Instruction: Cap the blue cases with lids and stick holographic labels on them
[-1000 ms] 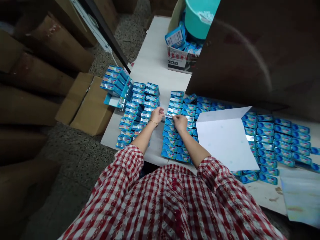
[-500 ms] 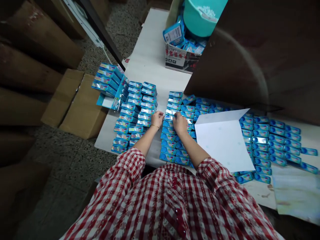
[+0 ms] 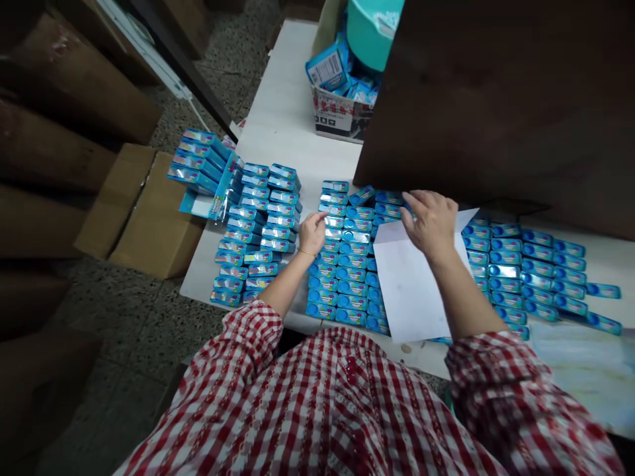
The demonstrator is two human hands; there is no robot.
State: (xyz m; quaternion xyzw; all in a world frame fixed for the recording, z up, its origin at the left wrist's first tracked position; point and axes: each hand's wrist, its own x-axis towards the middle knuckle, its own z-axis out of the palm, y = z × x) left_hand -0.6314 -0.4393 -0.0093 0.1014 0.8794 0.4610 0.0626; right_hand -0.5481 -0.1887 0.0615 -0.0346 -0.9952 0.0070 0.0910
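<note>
My left hand (image 3: 312, 233) rests against the left edge of a block of small blue packs (image 3: 352, 274) standing in tight rows, its fingers stretched out and nothing visible in them. Over a folded white sheet (image 3: 414, 284) is my right hand (image 3: 430, 221), fingers bent and apart, holding nothing that I can see. Whether it touches the sheet is unclear. The sheet lies across the packs and hides part of the rows. Left of my left hand stands another group of blue packs (image 3: 278, 233), turned with their printed sides up.
At the table's left edge, several packs sit in a blue display box (image 3: 218, 198). A carton (image 3: 340, 119) of blue packs and a turquoise tub (image 3: 370, 36) stand at the back. A dark panel (image 3: 496, 99) rises behind the rows. Brown cartons (image 3: 153, 218) line the floor on the left.
My right hand has gone from the packs beside my left hand rightward to over the white sheet. The left hand stays at the packs' edge, its fingers straighter. The view has shifted slightly.
</note>
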